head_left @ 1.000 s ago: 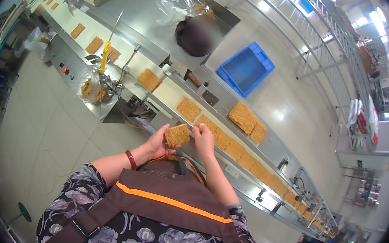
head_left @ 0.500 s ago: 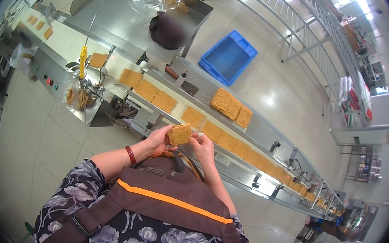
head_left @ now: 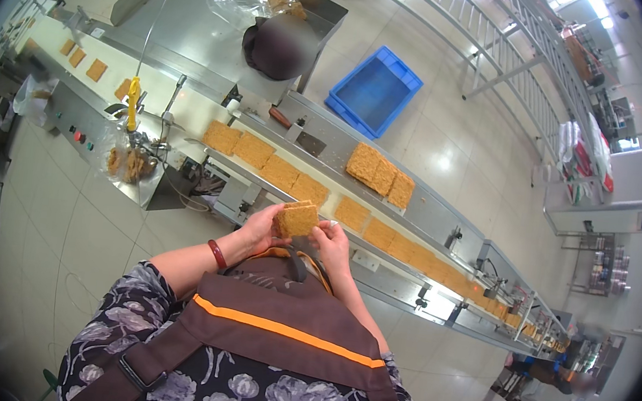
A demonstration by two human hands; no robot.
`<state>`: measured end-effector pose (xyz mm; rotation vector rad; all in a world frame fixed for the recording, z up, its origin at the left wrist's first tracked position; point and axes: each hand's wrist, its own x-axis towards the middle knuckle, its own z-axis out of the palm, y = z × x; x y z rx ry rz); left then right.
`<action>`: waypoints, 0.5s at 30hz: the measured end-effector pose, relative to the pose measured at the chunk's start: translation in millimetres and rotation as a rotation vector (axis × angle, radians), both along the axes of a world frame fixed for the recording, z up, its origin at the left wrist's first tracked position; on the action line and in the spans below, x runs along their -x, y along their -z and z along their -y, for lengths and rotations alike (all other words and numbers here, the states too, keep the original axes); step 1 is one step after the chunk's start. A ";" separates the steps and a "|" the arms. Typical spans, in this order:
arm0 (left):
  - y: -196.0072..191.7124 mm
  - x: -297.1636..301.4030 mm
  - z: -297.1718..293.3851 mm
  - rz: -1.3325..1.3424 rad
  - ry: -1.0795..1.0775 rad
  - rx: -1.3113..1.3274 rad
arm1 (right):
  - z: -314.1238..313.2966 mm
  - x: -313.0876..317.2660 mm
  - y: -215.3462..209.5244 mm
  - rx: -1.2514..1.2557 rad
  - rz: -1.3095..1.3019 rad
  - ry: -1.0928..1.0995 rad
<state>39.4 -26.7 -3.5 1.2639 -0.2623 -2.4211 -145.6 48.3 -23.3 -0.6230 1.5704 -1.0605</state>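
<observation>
Both hands, left hand (head_left: 261, 229) and right hand (head_left: 332, 245), grip one square noodle block (head_left: 297, 218) between them (fingers closed on opposite edges), held just near of the conveyor (head_left: 446, 215) row.

The noodle block (head_left: 297, 219) is a square, golden-brown slab with a rough, wavy surface. It sits tilted, pinched at its left and right edges between the fingers (head_left: 277, 226) of both hands.

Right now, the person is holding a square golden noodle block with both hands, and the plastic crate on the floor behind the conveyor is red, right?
Not quite. In the head view both hands, left hand and right hand, do hold the square golden noodle block, but the plastic crate is blue, not red.
</observation>
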 end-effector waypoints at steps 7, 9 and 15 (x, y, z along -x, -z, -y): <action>18.7 7.8 0.0 0.064 -0.126 0.043 | -13.4 62.4 15.3 0.072 -0.134 0.433; 23.6 10.5 -2.5 0.067 -0.088 0.032 | -24.1 93.4 32.2 0.110 -0.282 0.521; 27.9 26.6 -8.5 0.064 0.023 0.015 | -29.3 118.9 49.1 -0.016 -0.307 0.484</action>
